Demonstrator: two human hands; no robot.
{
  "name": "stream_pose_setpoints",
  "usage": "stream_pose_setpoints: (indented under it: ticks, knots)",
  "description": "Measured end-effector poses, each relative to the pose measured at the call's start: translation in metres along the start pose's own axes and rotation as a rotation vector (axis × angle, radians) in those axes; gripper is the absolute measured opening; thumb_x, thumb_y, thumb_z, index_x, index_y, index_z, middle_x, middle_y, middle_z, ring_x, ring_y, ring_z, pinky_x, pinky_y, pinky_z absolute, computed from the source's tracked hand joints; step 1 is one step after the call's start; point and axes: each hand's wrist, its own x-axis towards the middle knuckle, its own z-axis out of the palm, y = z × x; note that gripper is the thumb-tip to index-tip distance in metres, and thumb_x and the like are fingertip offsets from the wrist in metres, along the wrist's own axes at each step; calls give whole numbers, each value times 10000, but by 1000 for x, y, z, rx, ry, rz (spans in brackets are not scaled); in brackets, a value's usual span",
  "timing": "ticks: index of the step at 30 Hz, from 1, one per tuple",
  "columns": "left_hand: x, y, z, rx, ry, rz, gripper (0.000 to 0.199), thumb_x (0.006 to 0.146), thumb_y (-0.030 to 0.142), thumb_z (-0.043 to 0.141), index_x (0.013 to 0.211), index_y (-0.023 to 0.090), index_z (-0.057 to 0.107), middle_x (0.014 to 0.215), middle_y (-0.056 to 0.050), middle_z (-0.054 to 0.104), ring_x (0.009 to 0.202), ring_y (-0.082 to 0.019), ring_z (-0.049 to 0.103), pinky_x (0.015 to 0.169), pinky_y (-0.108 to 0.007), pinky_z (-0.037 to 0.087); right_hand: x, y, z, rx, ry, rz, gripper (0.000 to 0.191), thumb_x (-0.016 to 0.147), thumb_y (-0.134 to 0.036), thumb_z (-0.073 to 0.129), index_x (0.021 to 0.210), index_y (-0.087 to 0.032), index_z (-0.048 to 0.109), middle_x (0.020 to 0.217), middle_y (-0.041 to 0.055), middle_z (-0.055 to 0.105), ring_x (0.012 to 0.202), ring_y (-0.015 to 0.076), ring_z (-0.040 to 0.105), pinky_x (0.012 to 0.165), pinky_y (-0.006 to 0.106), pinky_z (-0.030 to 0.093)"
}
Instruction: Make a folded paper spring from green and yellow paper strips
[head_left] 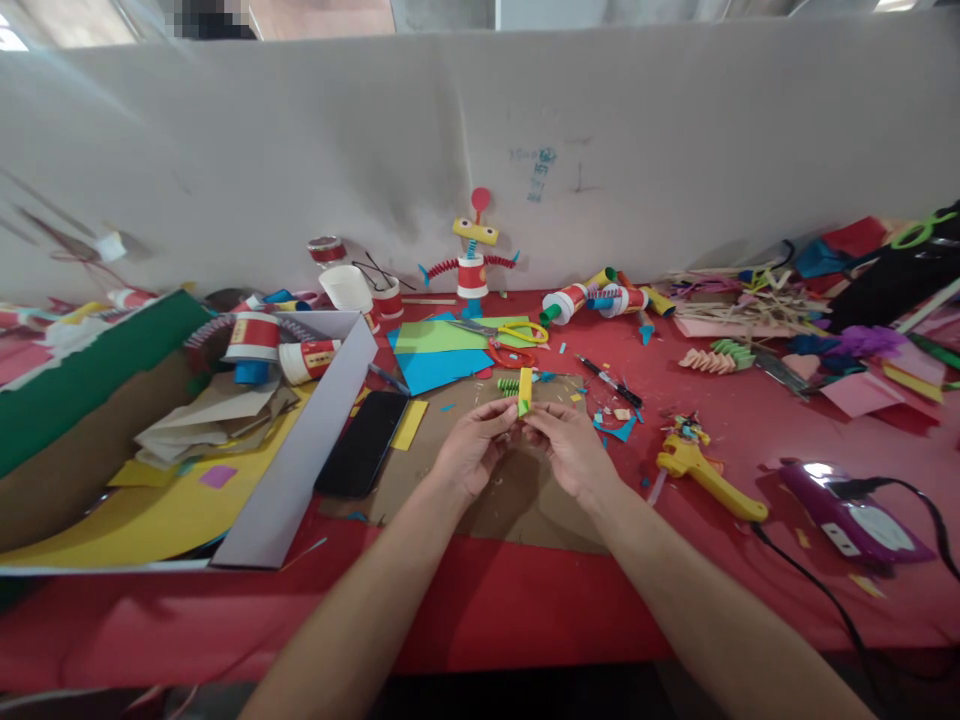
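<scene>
Over a brown cardboard sheet (420,490), my left hand (476,445) and my right hand (566,445) meet with fingertips pinched. Between them stands a small yellow and green paper strip (526,388), its green lower end in the fingers of both hands. Just behind my left fingertips lies a green folded-paper spring (508,386); whether it joins the strip I cannot tell. Beyond the hands are red-handled scissors (513,358) and yellow-handled scissors (525,330), the latter on green and blue paper sheets (435,370). A black pen (611,382) lies to the right.
A paper-cup robot figure (472,275) stands by the white partition. At left, a box (300,470) holds cups and paper, beside a black phone (363,443). A yellow glue gun (709,470) and a purple power strip (855,515) with cords lie right. Craft sticks (742,300) are piled behind.
</scene>
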Motion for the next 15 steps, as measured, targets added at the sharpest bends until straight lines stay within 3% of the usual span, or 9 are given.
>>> stream_pose_setpoints:
  ticks: [15]
  knots:
    - [-1, 12, 2, 55, 5, 13, 285, 589, 121, 752, 869, 125, 703, 813, -71, 709, 705, -135, 646, 731, -255, 504, 2, -1, -8, -189, -91, -135, 70, 581, -220, 696, 643, -192, 710, 547, -33, 566, 549, 80, 432, 570, 241, 329]
